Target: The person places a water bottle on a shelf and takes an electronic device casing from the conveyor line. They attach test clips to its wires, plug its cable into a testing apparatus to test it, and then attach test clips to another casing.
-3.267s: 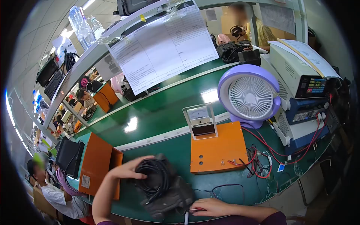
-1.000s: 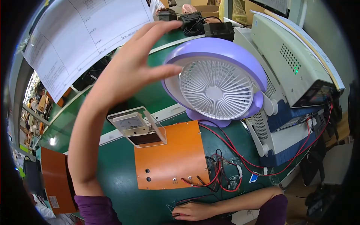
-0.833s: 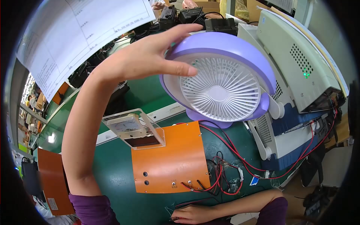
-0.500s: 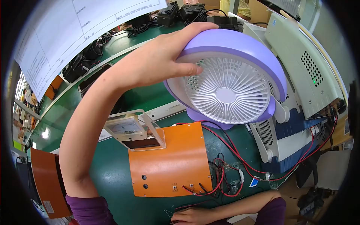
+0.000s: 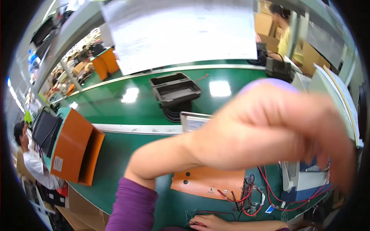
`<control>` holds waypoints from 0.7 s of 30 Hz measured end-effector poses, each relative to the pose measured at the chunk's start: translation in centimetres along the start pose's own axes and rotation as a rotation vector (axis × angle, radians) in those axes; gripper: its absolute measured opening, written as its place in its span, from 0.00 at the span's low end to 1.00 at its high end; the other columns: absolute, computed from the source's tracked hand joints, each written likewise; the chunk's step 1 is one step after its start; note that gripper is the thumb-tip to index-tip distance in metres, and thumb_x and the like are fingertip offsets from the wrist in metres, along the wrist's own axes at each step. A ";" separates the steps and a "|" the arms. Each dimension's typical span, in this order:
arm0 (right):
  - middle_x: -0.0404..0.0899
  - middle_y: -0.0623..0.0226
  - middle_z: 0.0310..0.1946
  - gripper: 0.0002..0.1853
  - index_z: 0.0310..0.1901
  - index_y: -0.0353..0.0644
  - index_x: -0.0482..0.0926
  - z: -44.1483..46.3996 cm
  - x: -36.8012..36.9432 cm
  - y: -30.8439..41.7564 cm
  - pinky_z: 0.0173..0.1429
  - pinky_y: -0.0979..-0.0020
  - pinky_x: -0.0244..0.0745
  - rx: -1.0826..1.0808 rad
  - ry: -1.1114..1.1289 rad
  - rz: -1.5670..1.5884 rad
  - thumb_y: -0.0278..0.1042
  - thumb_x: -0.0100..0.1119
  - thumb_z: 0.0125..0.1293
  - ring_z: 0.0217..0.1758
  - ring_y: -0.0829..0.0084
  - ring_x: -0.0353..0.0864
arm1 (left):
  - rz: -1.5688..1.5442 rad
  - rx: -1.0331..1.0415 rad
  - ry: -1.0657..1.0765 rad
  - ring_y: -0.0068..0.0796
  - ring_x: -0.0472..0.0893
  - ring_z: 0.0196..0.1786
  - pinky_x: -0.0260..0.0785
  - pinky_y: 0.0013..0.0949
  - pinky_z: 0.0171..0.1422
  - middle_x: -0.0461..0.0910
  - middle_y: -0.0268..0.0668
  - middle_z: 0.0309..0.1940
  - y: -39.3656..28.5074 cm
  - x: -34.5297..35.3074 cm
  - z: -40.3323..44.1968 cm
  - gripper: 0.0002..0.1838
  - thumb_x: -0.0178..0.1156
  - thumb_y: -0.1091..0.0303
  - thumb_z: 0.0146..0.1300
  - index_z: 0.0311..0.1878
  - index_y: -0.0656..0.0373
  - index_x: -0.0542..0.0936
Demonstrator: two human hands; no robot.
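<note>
My left hand (image 5: 262, 127) is raised close to the camera, large and motion-blurred, with its fingers bent downward at the right; nothing can be made out in it. Behind it shows only the purple rim (image 5: 266, 82) of a fan, the rest being hidden. At the bottom edge, my right hand (image 5: 210, 222) rests low over the table, its fingers closed around thin red and black leads (image 5: 197, 223). Between my hands lies an orange panel box (image 5: 208, 183) with sockets and switches. A framed meter (image 5: 194, 122) on it is partly covered by my left arm.
Red and black wires (image 5: 250, 196) tangle beside the box. Grey-and-blue instruments (image 5: 304, 181) stand at right. An open black case (image 5: 177, 90) sits on the far green bench. Another orange housing (image 5: 73, 150) stands left. Paper (image 5: 181, 30) hangs above. People are visible at both sides.
My left hand has left the fan's rim and come up close to the camera. The view has tilted up and turned left. My right hand stays low by the leads.
</note>
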State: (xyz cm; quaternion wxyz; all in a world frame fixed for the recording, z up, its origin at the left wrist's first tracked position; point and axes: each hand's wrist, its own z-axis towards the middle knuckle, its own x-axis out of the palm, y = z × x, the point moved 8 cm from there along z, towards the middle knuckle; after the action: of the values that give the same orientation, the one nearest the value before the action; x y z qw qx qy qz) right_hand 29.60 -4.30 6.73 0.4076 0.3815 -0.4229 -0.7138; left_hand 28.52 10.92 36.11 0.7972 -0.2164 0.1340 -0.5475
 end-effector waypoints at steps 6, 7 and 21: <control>0.75 0.54 0.29 0.08 0.39 0.35 0.73 -0.2 -0.2 -0.7 0.34 0.67 0.70 0.193 0.005 -0.037 0.30 0.55 0.62 0.32 0.58 0.77 | 0.068 0.064 0.031 0.33 0.77 0.36 0.67 0.29 0.41 0.78 0.43 0.32 -2.1 6.2 0.5 0.09 0.49 0.82 0.49 0.31 0.68 0.79; 0.75 0.54 0.29 0.08 0.39 0.35 0.73 -0.3 0.1 -0.8 0.34 0.67 0.70 0.188 0.042 -0.030 0.30 0.55 0.62 0.32 0.58 0.77 | 0.040 0.063 -0.011 0.31 0.77 0.35 0.67 0.29 0.40 0.78 0.42 0.30 -1.8 7.0 0.6 0.09 0.49 0.82 0.48 0.30 0.68 0.79; 0.76 0.57 0.28 0.10 0.38 0.38 0.75 -0.7 0.7 -2.0 0.34 0.67 0.71 0.228 0.075 -0.303 0.35 0.58 0.60 0.30 0.60 0.78 | -0.288 0.021 0.068 0.31 0.77 0.41 0.68 0.31 0.44 0.78 0.44 0.37 3.1 15.0 1.6 0.09 0.54 0.77 0.53 0.36 0.69 0.78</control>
State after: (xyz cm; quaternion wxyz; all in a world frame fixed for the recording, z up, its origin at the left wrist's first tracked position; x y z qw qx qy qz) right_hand 29.46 -4.50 4.49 0.2650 0.5109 -0.4233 -0.6997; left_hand 37.23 -1.75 36.38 0.7078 -0.2065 0.1226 -0.6644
